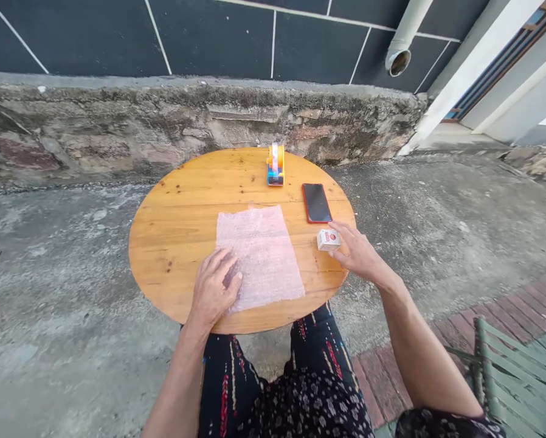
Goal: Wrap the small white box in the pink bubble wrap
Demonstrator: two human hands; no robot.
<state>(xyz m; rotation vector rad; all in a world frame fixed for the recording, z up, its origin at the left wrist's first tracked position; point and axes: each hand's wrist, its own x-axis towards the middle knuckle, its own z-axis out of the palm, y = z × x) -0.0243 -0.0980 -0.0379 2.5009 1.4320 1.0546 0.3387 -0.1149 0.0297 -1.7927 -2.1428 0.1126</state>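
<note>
Two-handed, grips apart — left hand (216,291) on pinkish sheet (264,252), right hand (357,250) about small box (328,239), right of sheet; contact unclear. Best: pinch box sides squarely, sheet pressed flat.

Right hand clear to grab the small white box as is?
Likely yes. The right hand is open beside the small white box, nothing visible between them; the phone lies just beyond, apart from it.
</note>
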